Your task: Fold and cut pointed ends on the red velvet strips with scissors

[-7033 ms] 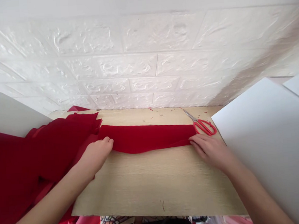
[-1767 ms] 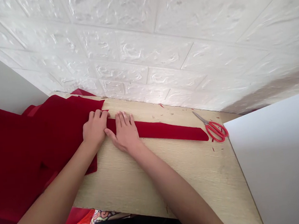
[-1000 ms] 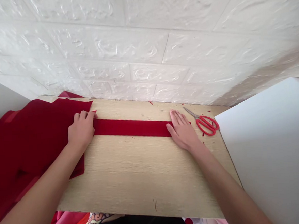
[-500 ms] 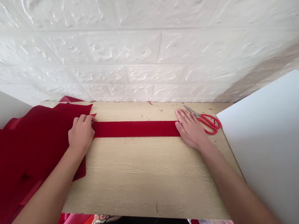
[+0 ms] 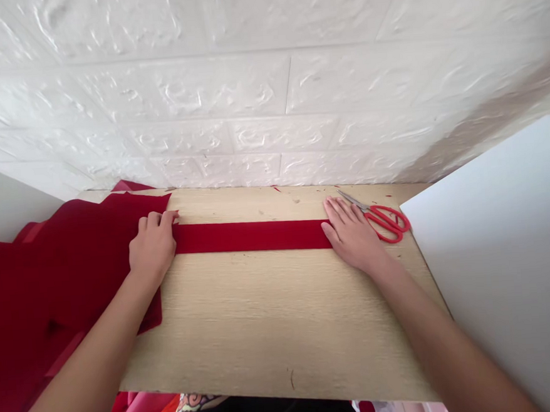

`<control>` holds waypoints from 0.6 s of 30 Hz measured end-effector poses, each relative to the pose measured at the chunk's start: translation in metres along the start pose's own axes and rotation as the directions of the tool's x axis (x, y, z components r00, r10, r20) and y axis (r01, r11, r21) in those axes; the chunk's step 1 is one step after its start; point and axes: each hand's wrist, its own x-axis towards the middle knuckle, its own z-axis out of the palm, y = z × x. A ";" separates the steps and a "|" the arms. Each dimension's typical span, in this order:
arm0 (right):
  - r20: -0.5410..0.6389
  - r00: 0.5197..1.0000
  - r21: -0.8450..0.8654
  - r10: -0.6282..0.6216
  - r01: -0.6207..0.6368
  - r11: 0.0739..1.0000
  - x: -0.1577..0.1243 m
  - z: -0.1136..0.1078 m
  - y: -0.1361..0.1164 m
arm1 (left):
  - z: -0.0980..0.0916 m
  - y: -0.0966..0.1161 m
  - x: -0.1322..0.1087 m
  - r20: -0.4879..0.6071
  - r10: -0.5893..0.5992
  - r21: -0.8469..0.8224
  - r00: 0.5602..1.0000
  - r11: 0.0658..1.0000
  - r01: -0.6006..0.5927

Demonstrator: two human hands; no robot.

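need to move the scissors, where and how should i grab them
Probably by the red handles, from above: the scissors lie flat, blades toward the wall, handles flanked by the right hand and white panel.

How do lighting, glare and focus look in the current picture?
In the head view, the white wall shines in spots, with a broad diagonal shadow toward its right; also there, the red cloth pile is dark, its folds hard to read, while the red strip and scissors look fairly clear.
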 end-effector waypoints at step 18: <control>-0.014 1.000 -0.004 0.026 -0.026 1.000 -0.001 -0.001 -0.001 | -0.019 0.157 -0.035 -0.250 0.668 -0.178 0.701 0.680 -0.712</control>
